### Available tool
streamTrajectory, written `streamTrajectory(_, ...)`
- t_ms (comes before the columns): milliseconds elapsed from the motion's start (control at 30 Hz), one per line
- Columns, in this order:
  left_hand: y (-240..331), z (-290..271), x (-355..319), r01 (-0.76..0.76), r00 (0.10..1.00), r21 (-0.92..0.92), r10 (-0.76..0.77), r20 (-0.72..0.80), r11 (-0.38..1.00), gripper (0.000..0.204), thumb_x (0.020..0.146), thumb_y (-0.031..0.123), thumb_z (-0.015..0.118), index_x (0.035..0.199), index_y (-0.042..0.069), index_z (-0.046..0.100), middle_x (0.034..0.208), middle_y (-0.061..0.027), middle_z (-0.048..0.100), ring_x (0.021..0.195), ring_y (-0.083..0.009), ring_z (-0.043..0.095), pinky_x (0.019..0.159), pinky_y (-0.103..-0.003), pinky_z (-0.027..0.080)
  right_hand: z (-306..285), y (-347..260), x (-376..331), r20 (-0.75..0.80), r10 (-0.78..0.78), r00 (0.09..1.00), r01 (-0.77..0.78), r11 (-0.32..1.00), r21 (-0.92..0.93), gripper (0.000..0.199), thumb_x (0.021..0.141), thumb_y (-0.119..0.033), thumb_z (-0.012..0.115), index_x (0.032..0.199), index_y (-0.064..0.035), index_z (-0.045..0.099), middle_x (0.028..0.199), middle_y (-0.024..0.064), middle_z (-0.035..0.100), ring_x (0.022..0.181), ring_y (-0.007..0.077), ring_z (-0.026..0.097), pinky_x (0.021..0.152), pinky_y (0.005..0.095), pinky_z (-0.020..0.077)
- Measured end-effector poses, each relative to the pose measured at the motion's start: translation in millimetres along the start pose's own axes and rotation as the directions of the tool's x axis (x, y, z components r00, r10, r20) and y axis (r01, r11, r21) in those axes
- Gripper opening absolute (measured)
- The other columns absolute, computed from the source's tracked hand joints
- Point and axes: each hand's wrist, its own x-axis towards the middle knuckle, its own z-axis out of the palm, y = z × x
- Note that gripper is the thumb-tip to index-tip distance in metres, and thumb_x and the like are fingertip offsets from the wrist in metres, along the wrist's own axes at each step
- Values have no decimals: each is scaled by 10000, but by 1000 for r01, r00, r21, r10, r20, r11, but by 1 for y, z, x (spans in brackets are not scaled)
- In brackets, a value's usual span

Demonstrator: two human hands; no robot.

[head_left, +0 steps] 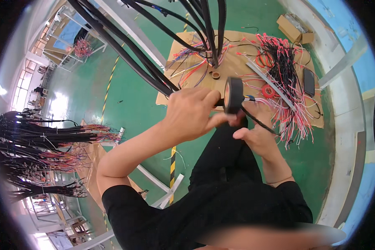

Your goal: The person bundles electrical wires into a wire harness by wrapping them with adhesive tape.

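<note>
Seemingly winding tape onto cable, to judge by the pose, at the near edge of a broad, flat sheet of brown cardboard (241, 43). Best to leave slack in the long, thick, black-sleeved cables (166, 88) sloping down from the upper left, so as not to drag against the wrap. Also worth staying clear of the dense heap of thin black wires with pinkish-red ends (281, 66), spread over the right part of the sheet.

Next, down to the hands. With the left hand (189, 110), curled nearly closed, gripping a short dark stretch of cable (220, 102) between forefinger and thumb; hold that pinch steady, as an anchor. With the right hand (260, 135), half open, thumb spread off to the left, fingers blurred and partly hidden; cannot tell how firmly closed, or on which wires, if any.

Find, between the two hands and standing on edge, a thick, round roll of black tape (237, 93). Pass it round at a constant slant, with even pull, probably overlapping each turn for a smooth covering. Leave aside the smaller, round, red roll of tape (268, 90) lying by the heap. Finally, notice just right of the black roll a slim bunch of white and pink wires (260, 100); gather those flat and parallel, without crossings.
</note>
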Motion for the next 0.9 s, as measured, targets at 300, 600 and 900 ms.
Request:
streamTrajectory(300, 14, -45, 24, 611, 722, -261, -391, 571, 748, 686, 994, 553, 423, 588, 52, 657, 551, -107, 606, 587, -311, 633, 613, -412, 487, 40, 53, 36, -178, -145, 973, 227, 728, 647, 805, 743, -150, 838, 1436, -56, 439, 1404, 122, 469, 1241, 259, 506, 1021, 402, 422)
streamTrajectory(600, 1, -24, -2, 4, 983, -169, 28, 184, 986, 164, 912, 210, 621, 932, 56, 569, 750, -80, 571, 655, -273, 583, 546, -374, 451, 43, 31, 15, 37, 110, 993, -100, 648, 755, 688, 732, -158, 831, 1315, -77, 474, 1251, 113, 545, 1070, 201, 589, 899, 334, 489)
streamTrajectory(900, 1, 9, 2, -144, 984, 171, 122, 132, 975, 238, 807, 118, 681, 1037, 94, 625, 778, -38, 559, 682, -239, 584, 576, -342, 465, 67, 38, -25, 182, 346, 920, -297, 316, 901, 688, 826, -249, 764, 1352, -18, 384, 1132, 148, 588, 941, 196, 612, 820, 336, 522)
